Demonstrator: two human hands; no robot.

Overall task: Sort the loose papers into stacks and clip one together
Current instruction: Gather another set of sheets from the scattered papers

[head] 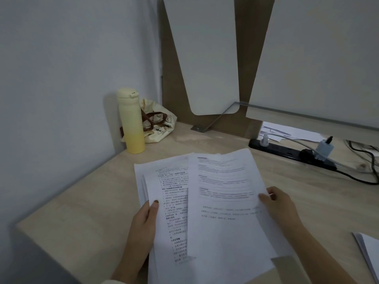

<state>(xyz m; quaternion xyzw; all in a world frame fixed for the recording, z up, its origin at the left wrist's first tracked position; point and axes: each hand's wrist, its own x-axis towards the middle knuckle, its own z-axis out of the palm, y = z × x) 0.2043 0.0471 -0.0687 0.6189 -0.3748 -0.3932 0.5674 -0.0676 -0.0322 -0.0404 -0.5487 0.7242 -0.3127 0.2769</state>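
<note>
Overlapping above the table (92, 201), the printed papers (174, 201) are kept raised so that pages can be compared. The sheaf's left edge is gripped by the left hand (143, 222), thumb on top. The top sheet (223, 201) is pinched at its right edge by the right hand (281, 206). A separate stack (369, 255), probably already sorted, lies at the table's right edge.

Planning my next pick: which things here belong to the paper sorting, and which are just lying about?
For the job: sheaf of papers in the left hand; sheet pinched by the right hand; paper stack at the far right.
Lying about: yellow bottle; cloth bag; power strip.
</note>
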